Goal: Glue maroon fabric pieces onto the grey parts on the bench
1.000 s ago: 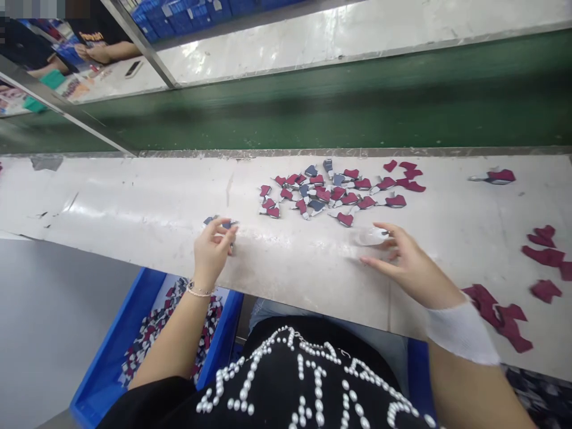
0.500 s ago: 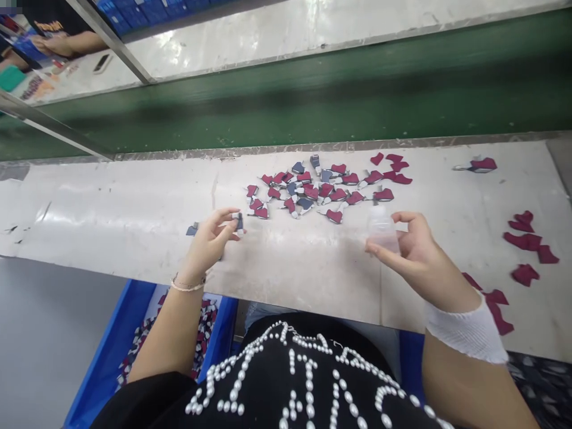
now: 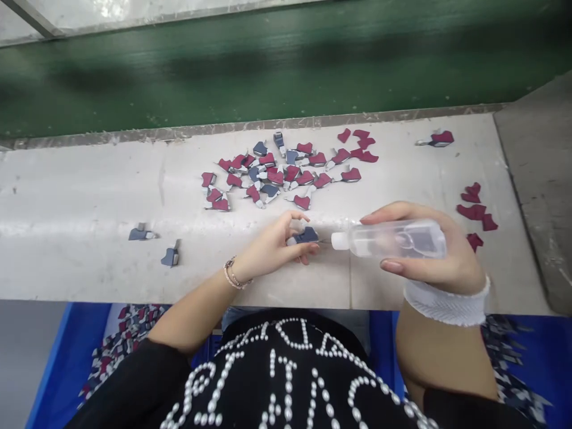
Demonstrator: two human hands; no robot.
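Navy piece: I have it (image 3: pixel 306 235) in the left hand (image 3: pixel 268 245), over the near half of the tabletop (image 3: pixel 89 196), with no burgundy on the side I can see.
Bottle: clear (image 3: pixel 379 239), tipped nearly level, white cap (image 3: pixel 339 241) aimed at the piece; I can't tell whether they touch.
Progress: I'd judge it mid-batch. Most of the cluster (image 3: pixel 274 176) beyond shows burgundy, a few navy; loose burgundy patches (image 3: pixel 473 212) lie at right, and two navy pieces (image 3: pixel 140 234) sit apart at left.
Left fingers: pinched on the piece, thumb on the near side, forearm slanting in from the near edge.
Right fingers: the right hand (image 3: pixel 458 256) is clamped around the bottle, thumb nearest me, wrist banded in white.
Bins: blue (image 3: pixel 58 357), stocked with more pieces, below the near edge.
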